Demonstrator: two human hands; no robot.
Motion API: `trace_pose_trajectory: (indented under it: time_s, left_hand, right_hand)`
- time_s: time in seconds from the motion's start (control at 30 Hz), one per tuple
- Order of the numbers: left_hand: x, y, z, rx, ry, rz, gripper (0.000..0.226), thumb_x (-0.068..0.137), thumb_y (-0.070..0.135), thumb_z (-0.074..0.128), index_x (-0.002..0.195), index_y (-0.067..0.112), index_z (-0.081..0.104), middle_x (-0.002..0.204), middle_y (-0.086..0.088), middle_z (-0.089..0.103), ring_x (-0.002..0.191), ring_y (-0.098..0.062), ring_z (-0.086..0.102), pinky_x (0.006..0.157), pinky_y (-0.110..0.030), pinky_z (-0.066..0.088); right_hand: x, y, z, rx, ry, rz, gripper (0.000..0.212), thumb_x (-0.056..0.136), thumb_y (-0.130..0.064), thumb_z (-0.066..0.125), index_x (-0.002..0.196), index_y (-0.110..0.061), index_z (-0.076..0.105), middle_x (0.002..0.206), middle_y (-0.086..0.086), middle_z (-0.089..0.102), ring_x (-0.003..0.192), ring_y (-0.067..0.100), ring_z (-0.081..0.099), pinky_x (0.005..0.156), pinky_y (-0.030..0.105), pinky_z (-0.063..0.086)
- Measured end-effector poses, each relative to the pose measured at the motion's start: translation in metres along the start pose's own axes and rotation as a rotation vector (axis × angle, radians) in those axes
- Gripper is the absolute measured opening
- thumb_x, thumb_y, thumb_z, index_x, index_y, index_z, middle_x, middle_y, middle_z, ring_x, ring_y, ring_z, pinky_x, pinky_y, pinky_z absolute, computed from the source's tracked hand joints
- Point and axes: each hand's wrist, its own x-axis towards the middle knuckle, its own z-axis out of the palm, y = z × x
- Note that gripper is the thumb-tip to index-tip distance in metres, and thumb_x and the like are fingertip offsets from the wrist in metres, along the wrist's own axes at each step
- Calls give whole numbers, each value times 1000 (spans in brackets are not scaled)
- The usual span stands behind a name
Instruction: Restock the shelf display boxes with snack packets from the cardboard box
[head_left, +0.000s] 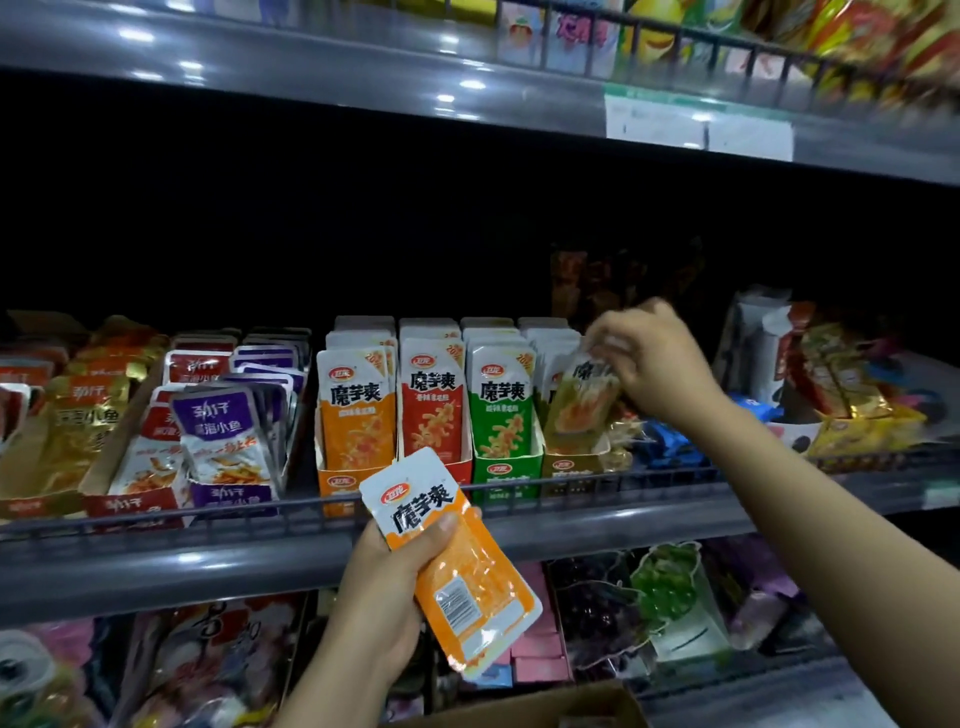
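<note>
My left hand (384, 587) grips a stack of orange snack packets (457, 566) in front of the shelf rail, thumb across the top packet. My right hand (649, 364) pinches the top of a yellow-gold packet (584, 400) over the gold display box (571, 467) at the right end of the row. To its left stand the green display box (506, 467), the red display box (431, 405) and the orange display box (353, 415), each packed with upright packets. A corner of the cardboard box (566, 706) shows at the bottom edge.
Left of the row stand display boxes of purple, red and gold fish-snack packets (223, 431). Loose blue and yellow wrapped snacks (841, 410) lie to the right. A wire rail (208, 514) runs along the shelf front. The upper shelf (415, 78) overhangs; more goods fill the shelf below.
</note>
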Motion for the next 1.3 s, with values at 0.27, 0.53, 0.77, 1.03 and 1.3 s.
trace_pose_trajectory:
  time_s: [0.27, 0.53, 0.77, 1.03, 1.3]
  left_hand:
    - [0, -1, 0, 48, -30, -8, 44, 62, 11, 74, 105, 9, 65, 93, -16, 74, 78, -32, 71, 71, -41, 57]
    - [1, 2, -1, -83, -65, -133, 41, 62, 11, 73, 103, 11, 65, 80, -12, 73, 69, -28, 71, 63, -41, 59]
    - [-3, 5, 1, -109, -18, -95, 42, 61, 8, 72, 103, 9, 67, 89, -15, 74, 73, -30, 72, 73, -46, 56]
    - [-2, 15, -5, -322, -30, -139, 32, 95, 28, 49, 120, 13, 60, 110, -19, 70, 98, -36, 67, 83, -50, 51]
    - [-6, 20, -3, -357, 44, 23, 35, 101, 28, 35, 131, 18, 52, 111, -19, 69, 99, -29, 67, 92, -47, 48]
  right_hand:
    - [-21, 14, 43, 22, 9, 100, 40, 76, -16, 78, 114, -15, 69, 109, 18, 57, 101, 39, 49, 87, 39, 40]
    - [-37, -33, 29, 241, 25, 48, 42, 78, -56, 58, 101, -24, 73, 91, -6, 56, 94, 12, 43, 80, 17, 30]
    - [-58, -91, 22, 675, -731, 207, 29, 75, -36, 76, 100, -25, 65, 83, -4, 70, 77, 3, 65, 73, 22, 55]
    - [-68, -115, 41, 947, -493, 657, 8, 79, -15, 75, 78, -10, 68, 70, 7, 63, 63, 16, 61, 59, 27, 52]
    - [-69, -130, 44, 901, -7, 729, 19, 88, -25, 65, 70, -20, 66, 65, 22, 63, 57, 19, 53, 58, 32, 48]
